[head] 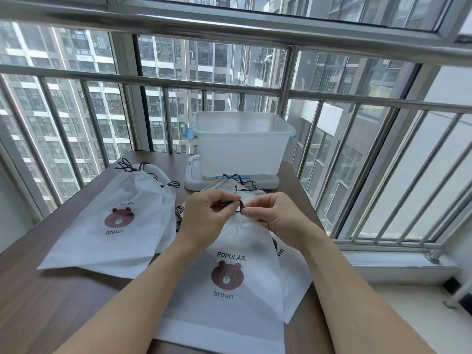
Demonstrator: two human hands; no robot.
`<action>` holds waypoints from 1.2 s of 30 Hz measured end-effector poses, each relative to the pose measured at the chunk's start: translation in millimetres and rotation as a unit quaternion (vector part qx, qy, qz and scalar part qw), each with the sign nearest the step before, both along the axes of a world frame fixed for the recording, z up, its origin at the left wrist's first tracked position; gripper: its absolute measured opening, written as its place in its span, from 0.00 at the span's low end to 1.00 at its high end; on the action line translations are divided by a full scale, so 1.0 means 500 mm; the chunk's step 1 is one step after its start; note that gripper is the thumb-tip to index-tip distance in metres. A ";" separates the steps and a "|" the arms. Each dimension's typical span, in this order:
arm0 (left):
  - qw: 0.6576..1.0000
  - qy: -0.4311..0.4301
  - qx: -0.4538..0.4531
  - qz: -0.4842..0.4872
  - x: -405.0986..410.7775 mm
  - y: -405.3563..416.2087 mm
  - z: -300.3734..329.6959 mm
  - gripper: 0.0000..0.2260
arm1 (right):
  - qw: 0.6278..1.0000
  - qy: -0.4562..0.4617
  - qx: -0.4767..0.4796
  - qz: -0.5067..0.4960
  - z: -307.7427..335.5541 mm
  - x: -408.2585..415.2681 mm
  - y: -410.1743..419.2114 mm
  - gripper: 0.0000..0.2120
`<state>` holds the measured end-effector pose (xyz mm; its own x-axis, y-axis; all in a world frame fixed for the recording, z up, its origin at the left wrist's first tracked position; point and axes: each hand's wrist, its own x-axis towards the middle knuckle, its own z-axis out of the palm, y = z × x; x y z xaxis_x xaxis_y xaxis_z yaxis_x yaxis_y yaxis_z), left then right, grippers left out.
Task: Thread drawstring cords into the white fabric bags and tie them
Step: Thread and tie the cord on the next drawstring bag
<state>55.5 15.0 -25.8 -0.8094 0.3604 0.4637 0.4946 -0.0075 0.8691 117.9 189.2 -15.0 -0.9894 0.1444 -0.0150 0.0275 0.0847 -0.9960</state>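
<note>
Both hands, left hand [204, 215] and right hand [274, 218], pinch the cord [240, 207] (dark).

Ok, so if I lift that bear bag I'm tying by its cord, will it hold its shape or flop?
Probably flop: the bag already gathers into soft folds below the dark cord that both hands pinch. It looks thin, flat and apparently empty, so likely very light. Pushed across the table, it would likely crumple.
</note>
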 end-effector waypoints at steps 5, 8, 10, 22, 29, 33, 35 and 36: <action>1.000 -0.012 -0.004 0.006 -0.003 0.000 -0.001 0.09 | 0.999 0.023 -0.018 -0.028 0.008 0.001 0.005 0.05; 1.000 -0.027 0.001 -0.001 -0.001 0.002 0.001 0.08 | 0.990 0.000 -0.138 0.015 0.010 0.001 0.001 0.08; 1.000 -0.029 0.002 -0.005 0.001 0.002 0.001 0.08 | 0.978 -0.030 -0.201 0.039 0.009 0.002 -0.001 0.12; 1.000 -0.013 0.000 0.002 0.002 0.000 0.002 0.06 | 0.993 0.020 -0.116 0.018 0.012 0.005 -0.010 0.09; 1.000 -0.017 -0.004 0.004 0.000 0.001 0.003 0.06 | 0.993 0.016 -0.114 0.003 0.005 -0.001 -0.001 0.10; 1.000 -0.013 -0.009 0.005 0.000 0.000 0.002 0.06 | 0.993 0.007 -0.119 0.026 0.011 0.006 -0.003 0.08; 1.000 -0.010 -0.012 0.006 -0.001 -0.001 0.003 0.07 | 0.992 0.001 -0.116 0.045 0.013 0.009 -0.002 0.06; 1.000 -0.009 -0.013 0.007 -0.001 -0.001 0.003 0.08 | 0.993 0.000 -0.110 0.049 0.013 0.010 0.001 0.04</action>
